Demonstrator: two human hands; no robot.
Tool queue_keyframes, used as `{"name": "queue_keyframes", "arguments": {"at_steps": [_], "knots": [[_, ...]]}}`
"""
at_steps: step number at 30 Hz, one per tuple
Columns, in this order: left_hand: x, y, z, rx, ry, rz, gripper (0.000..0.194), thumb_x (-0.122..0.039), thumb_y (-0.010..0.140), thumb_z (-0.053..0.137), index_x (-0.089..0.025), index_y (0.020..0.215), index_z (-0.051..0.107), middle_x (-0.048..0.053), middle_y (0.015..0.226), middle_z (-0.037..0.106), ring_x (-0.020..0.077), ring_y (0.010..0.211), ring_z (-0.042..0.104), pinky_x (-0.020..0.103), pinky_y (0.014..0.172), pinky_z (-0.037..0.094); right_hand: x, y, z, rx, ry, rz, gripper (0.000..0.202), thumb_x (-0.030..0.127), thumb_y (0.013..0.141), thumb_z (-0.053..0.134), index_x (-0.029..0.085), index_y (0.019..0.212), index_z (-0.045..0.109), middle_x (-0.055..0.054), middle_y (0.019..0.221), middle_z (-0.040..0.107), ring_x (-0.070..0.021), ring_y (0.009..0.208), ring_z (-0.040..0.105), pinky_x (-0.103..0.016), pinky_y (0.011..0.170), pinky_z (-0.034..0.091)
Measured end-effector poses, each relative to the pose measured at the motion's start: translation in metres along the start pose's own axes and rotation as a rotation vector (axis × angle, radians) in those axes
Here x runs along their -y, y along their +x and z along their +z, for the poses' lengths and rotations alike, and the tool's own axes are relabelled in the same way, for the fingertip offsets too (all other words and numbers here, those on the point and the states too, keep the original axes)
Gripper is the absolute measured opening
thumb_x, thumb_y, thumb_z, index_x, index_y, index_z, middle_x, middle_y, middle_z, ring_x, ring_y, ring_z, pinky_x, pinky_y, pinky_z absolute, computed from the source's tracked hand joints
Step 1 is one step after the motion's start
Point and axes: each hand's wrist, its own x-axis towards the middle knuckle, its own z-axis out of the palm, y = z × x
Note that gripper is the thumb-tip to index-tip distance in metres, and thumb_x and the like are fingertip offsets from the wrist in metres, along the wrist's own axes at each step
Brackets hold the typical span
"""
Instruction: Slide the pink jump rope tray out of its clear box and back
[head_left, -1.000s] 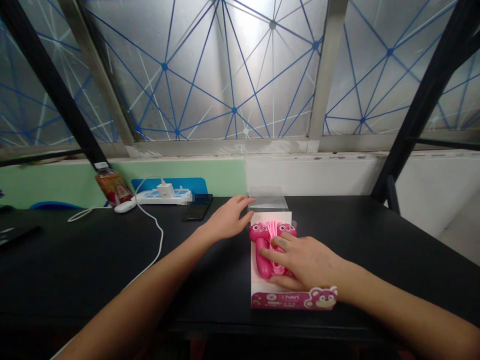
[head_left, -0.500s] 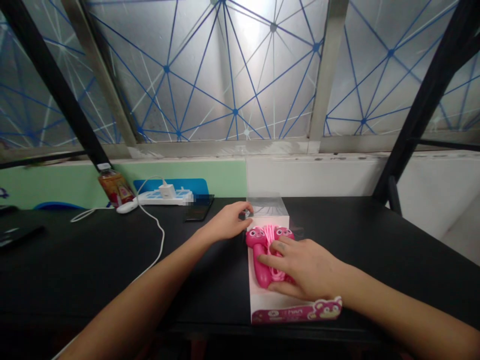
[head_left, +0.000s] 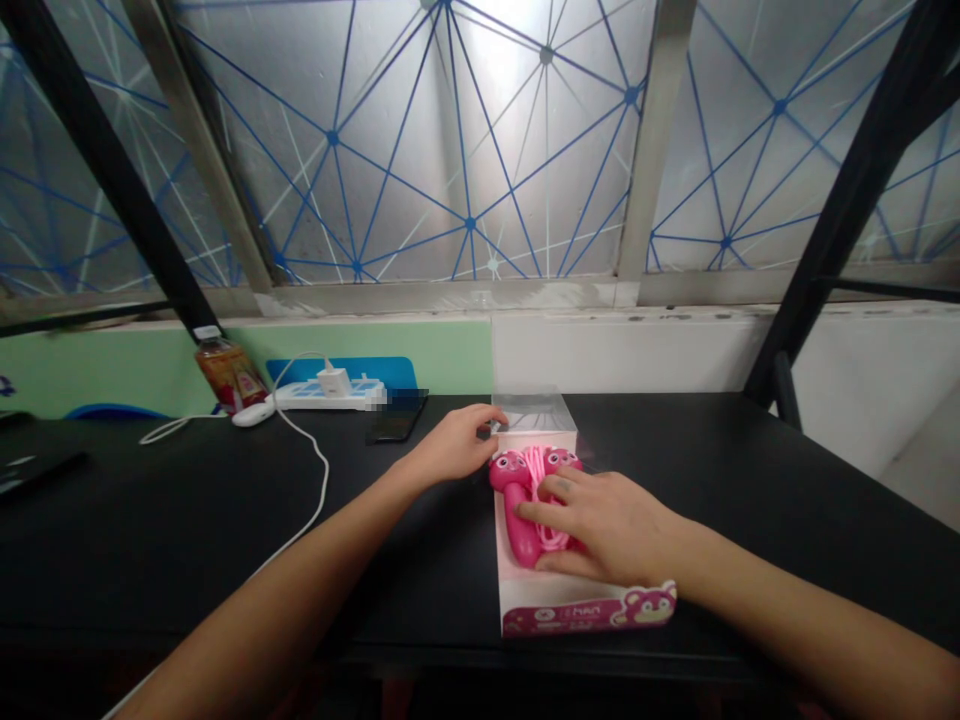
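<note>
A pink skipping rope point(head_left: 523, 530), with animal-head handles and its cord coiled between them, lies on a pale pink card tray point(head_left: 517, 590). The tray's front lip is deep pink with a printed bear. My right hand point(head_left: 611, 525) curls over the rope's right handle and coil, hiding much of both. At the far end of the tray is a clear plastic cover point(head_left: 536, 412). My left hand point(head_left: 461, 440) pinches its left edge between thumb and fingers.
On the black table point(head_left: 420, 580), a dark phone point(head_left: 401, 415) lies left of the tray. Further left are a white power strip point(head_left: 337, 388) with a charger, a trailing white cable point(head_left: 326, 480) and a drink bottle point(head_left: 229, 372). A windowed wall stands behind.
The tray and skipping rope have shifted slightly away from me, and my right hand has moved with them. My left thumb has drawn a little nearer its fingers at the cover's edge.
</note>
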Motion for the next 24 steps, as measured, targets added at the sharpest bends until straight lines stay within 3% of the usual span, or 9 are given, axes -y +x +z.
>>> {"name": "queue_keyframes", "arguments": {"at_steps": [5, 15, 24], "knots": [[-0.004, -0.005, -0.001, 0.000, 0.002, 0.018, 0.027, -0.018, 0.083, 0.056, -0.018, 0.108, 0.066, 0.009, 0.122, 0.063, 0.0190, 0.093, 0.065, 0.033, 0.086, 0.052, -0.007, 0.003, 0.007, 0.006, -0.051, 0.052, 0.047, 0.048, 0.094, 0.047, 0.023, 0.134, 0.051, -0.013, 0.113, 0.062, -0.0290, 0.098, 0.058, -0.033, 0.063, 0.050], [0.000, -0.002, -0.001, -0.005, -0.046, -0.008, 0.027, -0.018, 0.082, 0.056, -0.018, 0.107, 0.066, 0.008, 0.121, 0.064, 0.0192, 0.097, 0.065, 0.032, 0.087, 0.052, -0.010, 0.003, 0.002, 0.046, 0.008, -0.075, 0.044, 0.047, 0.095, 0.046, 0.024, 0.132, 0.052, -0.011, 0.114, 0.062, -0.0257, 0.095, 0.058, -0.038, 0.073, 0.049], [-0.011, -0.008, -0.004, -0.002, -0.033, -0.026, 0.031, -0.013, 0.080, 0.052, -0.019, 0.108, 0.065, 0.008, 0.117, 0.066, 0.0206, 0.097, 0.066, 0.034, 0.085, 0.053, -0.014, 0.010, 0.010, -0.045, -0.079, 0.085, 0.044, 0.046, 0.096, 0.046, 0.025, 0.133, 0.051, -0.012, 0.114, 0.061, -0.0275, 0.099, 0.058, -0.036, 0.070, 0.050]]}}
